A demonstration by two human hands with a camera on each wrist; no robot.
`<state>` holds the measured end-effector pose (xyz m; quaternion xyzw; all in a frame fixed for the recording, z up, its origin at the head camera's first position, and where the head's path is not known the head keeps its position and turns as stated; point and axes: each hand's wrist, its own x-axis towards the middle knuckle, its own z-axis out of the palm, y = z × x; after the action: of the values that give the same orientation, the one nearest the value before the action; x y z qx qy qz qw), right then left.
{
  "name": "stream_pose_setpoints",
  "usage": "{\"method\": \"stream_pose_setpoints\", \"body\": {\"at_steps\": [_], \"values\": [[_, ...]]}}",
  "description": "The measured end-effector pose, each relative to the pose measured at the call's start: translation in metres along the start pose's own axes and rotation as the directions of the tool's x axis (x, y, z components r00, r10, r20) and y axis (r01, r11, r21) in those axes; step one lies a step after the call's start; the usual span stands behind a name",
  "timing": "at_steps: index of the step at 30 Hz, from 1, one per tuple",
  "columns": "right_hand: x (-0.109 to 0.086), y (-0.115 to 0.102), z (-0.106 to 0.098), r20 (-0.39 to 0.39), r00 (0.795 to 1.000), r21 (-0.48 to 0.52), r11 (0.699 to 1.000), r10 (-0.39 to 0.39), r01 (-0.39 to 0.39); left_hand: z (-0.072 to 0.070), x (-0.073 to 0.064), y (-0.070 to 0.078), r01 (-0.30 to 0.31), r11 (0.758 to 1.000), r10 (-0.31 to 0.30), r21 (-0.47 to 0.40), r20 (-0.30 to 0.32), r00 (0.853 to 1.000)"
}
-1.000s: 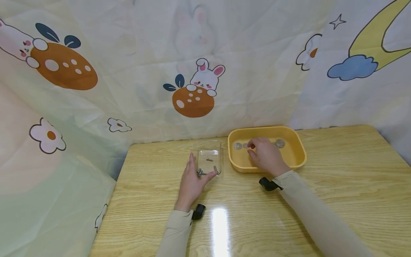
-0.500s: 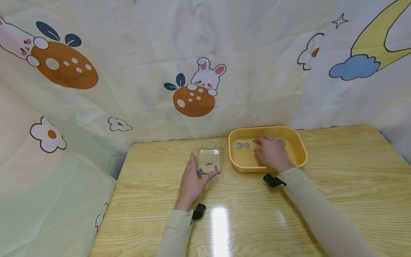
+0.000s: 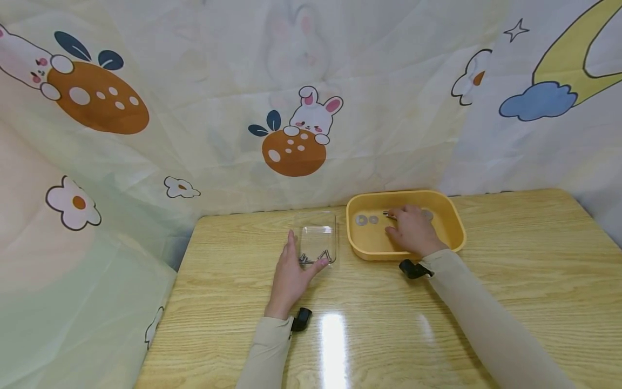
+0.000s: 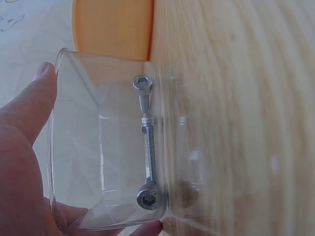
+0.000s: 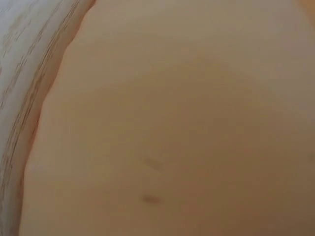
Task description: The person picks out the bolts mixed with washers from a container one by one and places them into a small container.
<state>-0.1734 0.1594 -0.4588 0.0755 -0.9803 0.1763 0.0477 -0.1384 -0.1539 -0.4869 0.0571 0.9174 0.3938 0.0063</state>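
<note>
My left hand point(image 3: 290, 275) grips a clear plastic box point(image 3: 318, 220) by its near end, thumb and fingers spread across it. Several socket-head screws point(image 3: 324, 255) lie in this box towards the near side; the left wrist view shows their hex-socket heads point(image 4: 142, 82) close up. My right hand point(image 3: 413, 229) reaches down into a yellow bin point(image 3: 366, 242). At its fingertips is a small metal piece point(image 3: 387, 214), probably a screw; whether the fingers pinch it or only touch it I cannot tell. A blurred tan surface fills the right wrist view.
Flat washers lie in the yellow bin: a larger washer point(image 3: 361, 220) and a smaller washer point(image 3: 373, 220) on the left, more round metal pieces point(image 3: 427, 215) partly behind the right hand. Both containers stand on a wood-grain table point(image 3: 233, 270) before a printed cloth point(image 3: 218, 151).
My right hand has moved slightly right inside the bin, revealing the smaller washer and the metal piece. One screw in the clear box has slid towards the near end. My left hand stays put.
</note>
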Motion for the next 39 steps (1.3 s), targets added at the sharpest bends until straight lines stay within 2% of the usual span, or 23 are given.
{"method": "stream_pose_setpoints", "body": {"at_steps": [12, 23, 29, 39], "values": [[0.0015, 0.0038, 0.0, 0.076, 0.997, 0.009, 1.0, 0.023, -0.024, -0.0012, 0.0, 0.0021, -0.008, 1.0, 0.008, -0.004, 0.006, 1.0], [0.0035, 0.0021, 0.0004, 0.044, 0.997, -0.002, 0.998, 0.06, -0.06, -0.0012, -0.0006, 0.0023, -0.013, 1.0, 0.013, -0.002, 0.012, 1.0], [0.008, 0.0024, 0.0047, 0.007, 0.999, -0.048, 0.998, 0.041, -0.04, -0.0022, -0.0007, 0.0016, -0.015, 1.0, 0.015, -0.01, 0.002, 1.0], [0.0092, 0.001, 0.0051, 0.058, 0.997, -0.057, 0.997, 0.051, -0.048, -0.0014, -0.0012, 0.0007, -0.003, 1.0, 0.003, -0.018, 0.006, 1.0]]}}
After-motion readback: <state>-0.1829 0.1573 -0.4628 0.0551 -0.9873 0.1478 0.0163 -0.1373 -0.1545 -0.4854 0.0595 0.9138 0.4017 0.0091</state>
